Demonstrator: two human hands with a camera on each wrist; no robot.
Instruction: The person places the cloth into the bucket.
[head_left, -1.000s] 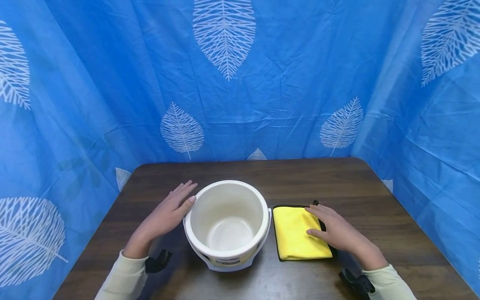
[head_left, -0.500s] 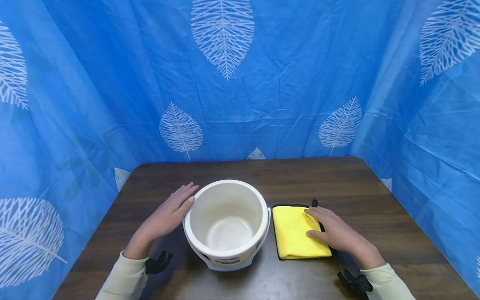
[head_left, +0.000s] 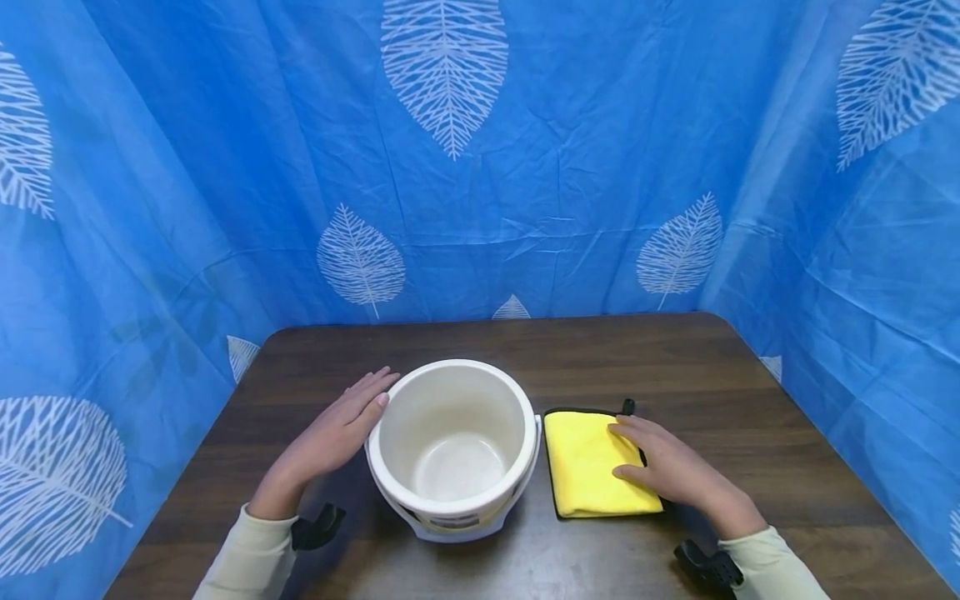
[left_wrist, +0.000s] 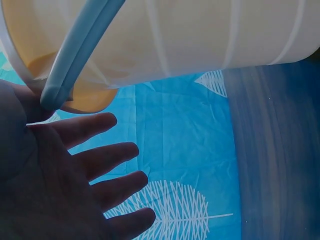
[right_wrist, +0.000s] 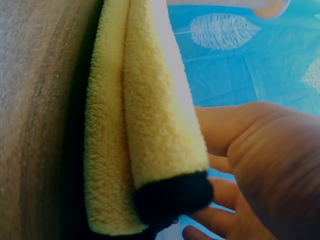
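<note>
A white bucket stands upright on the table, its mouth facing up and its inside bare. Its pale blue-grey handle hangs down along the outside. My left hand lies along the left side of the rim, thumb tip right at it, fingers straight and spread in the left wrist view. To the right of the bucket lies a folded yellow towel with black edging. My right hand is over the towel's right edge, fingers extended and loosely spread. In the right wrist view the towel's thick folds stand beside the thumb.
The dark wooden table ends at a blue curtain with white leaf prints, which surrounds it at the back and both sides. A black loop sticks out at the towel's far corner. Each wrist wears a black strap.
My left fingertips have come slightly closer to the bucket's rim. The head view has shifted a little; the bucket and towel stay in place, and my right hand hardly moves.
</note>
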